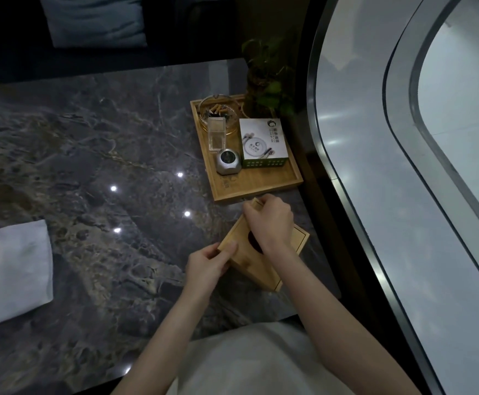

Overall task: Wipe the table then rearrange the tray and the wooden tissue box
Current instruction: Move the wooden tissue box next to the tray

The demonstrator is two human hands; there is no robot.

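The wooden tissue box (pixel 264 267) lies on the dark marble table (pixel 95 155), just in front of the wooden tray (pixel 264 182) near the table's right edge. My right hand (pixel 271 218) grips the box's far end from above, and its wrist covers part of the dark opening on top. My left hand (pixel 208 265) holds the box's near left corner. The tray carries a glass ashtray (pixel 218 111) with cigarette butts, a clear plastic box (pixel 217 134), a small silver object (pixel 227 162) and a white and green carton (pixel 262 142). A white cloth (pixel 11 270) lies at the table's left.
A potted plant (pixel 266 81) stands at the tray's far right corner. A curved glass wall with a dark frame (pixel 346 195) runs close along the table's right edge. A dark seat with a blue cushion (pixel 95 21) is beyond the table's far side.
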